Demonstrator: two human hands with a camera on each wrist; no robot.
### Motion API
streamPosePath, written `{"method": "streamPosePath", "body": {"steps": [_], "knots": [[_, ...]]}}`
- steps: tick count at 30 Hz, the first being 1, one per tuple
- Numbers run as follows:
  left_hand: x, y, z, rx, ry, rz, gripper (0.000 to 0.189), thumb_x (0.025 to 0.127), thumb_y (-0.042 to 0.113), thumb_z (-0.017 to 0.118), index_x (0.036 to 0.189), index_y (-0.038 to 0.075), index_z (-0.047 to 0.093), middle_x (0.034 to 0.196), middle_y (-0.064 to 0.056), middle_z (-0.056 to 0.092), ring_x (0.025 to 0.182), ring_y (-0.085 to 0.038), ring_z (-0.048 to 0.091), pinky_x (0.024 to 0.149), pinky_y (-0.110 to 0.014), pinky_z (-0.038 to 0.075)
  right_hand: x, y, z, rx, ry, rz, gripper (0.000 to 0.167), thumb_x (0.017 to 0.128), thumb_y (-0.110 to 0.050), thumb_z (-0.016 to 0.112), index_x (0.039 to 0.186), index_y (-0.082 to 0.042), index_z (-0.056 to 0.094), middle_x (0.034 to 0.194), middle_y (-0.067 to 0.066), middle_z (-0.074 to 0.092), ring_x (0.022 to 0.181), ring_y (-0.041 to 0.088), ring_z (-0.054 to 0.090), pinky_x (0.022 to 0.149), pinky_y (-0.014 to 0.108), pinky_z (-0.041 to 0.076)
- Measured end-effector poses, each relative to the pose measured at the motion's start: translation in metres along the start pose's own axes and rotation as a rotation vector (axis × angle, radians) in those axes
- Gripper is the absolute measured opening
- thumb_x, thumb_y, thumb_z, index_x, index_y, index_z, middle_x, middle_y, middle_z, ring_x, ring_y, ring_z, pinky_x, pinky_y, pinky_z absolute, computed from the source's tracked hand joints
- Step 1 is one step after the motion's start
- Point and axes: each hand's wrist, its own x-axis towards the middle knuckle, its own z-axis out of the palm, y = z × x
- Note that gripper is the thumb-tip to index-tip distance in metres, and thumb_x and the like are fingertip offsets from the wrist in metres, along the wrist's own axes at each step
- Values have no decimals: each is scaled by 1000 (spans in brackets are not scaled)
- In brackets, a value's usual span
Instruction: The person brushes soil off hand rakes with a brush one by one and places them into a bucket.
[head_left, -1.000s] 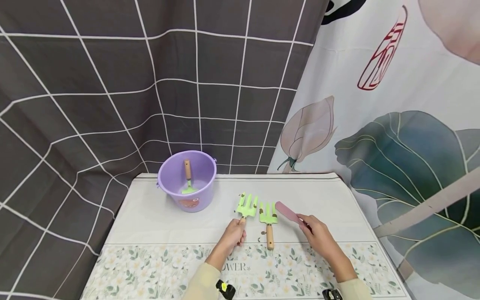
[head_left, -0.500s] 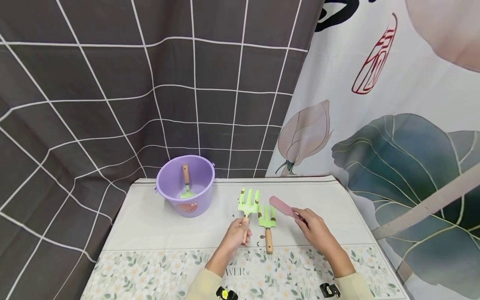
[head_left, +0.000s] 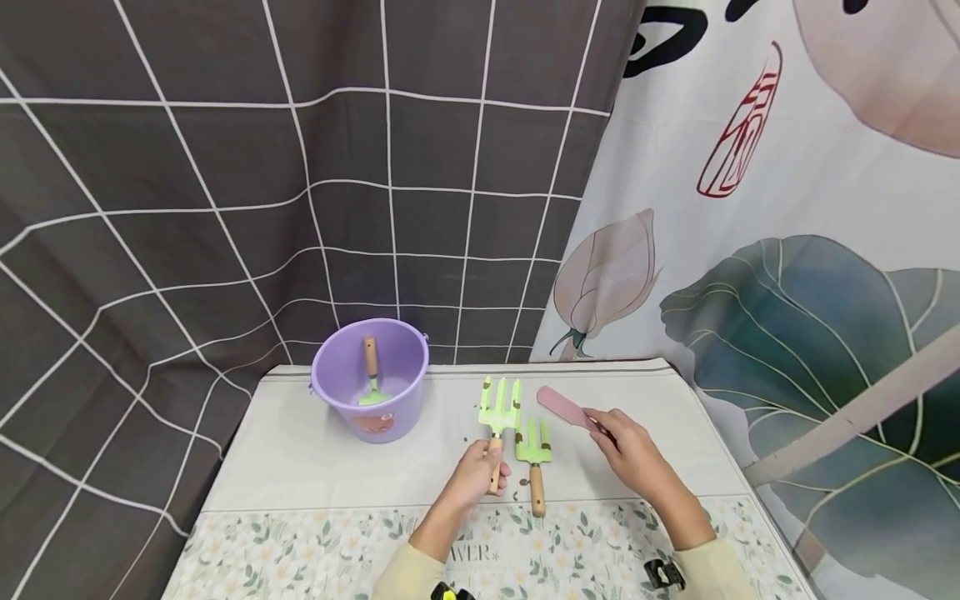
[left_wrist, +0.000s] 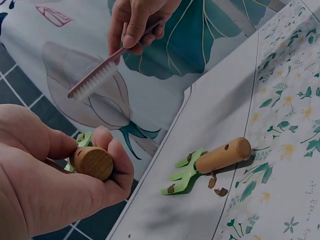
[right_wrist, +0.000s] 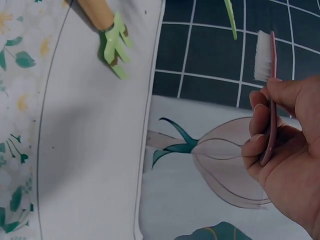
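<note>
My left hand [head_left: 474, 473] grips the wooden handle of a small green garden fork [head_left: 498, 408], its tines pointing away and specked with brown bits. In the left wrist view the round handle end [left_wrist: 94, 164] shows between thumb and fingers. My right hand [head_left: 633, 454] holds a pink brush [head_left: 561, 406] by its handle, pink back upward. White bristles [right_wrist: 263, 56] show in the right wrist view. Between the hands a second green garden fork [head_left: 536, 454] lies on the table, with brown bits on its tines and wooden handle toward me.
A purple bucket [head_left: 411, 398] stands at the back left of the table [head_left: 300, 467]. Inside it leans a green tool with a wooden handle [head_left: 371, 357]. Brown crumbs [left_wrist: 220, 191] lie near the second fork. A dark grid curtain [head_left: 225, 275] and a white printed one [head_left: 637, 333] hang behind.
The left hand has lifted the fork slightly and moved it a little right, toward the brush. The brush has shifted slightly left. The head view has tilted up a little.
</note>
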Motion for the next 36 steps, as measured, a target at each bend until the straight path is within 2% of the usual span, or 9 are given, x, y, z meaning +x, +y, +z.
{"method": "streamPosePath", "body": {"steps": [7,14,22,28,36], "knots": [[-2,3,3,-42,-21,2,39,112,15,34,140,-12,37,92,-7,56,75,-13,54,65,-22,54,6,-4,-1,-5,-19,-22,34,98,-4,68,132,-6,68,90,-3,59,72,3,43,59,22,40],[-1,7,6,-125,-66,-12,38,113,16,32,140,-11,33,93,-6,51,74,-13,51,62,-21,50,16,-10,7,28,-85,-88,32,99,-3,67,131,-5,68,94,-2,61,72,2,45,58,21,42],[0,9,10,-94,-46,-15,44,112,17,34,145,-14,30,92,-5,51,72,-10,49,61,-19,48,26,-11,15,7,-153,-146,31,100,-6,66,131,-5,69,95,-2,62,73,1,45,58,19,42],[-1,8,12,-84,-45,-4,41,112,16,34,141,-13,33,90,-4,50,71,-10,48,59,-18,48,32,-10,17,-32,-201,-146,33,99,-5,67,132,-3,68,93,-1,61,72,3,45,58,19,42],[-3,8,15,-83,-33,5,35,112,16,35,136,-10,38,91,-5,51,70,-10,48,58,-18,47,42,-9,16,-99,-184,-135,31,99,-6,67,130,-2,70,93,3,62,73,7,48,58,21,44]]}}
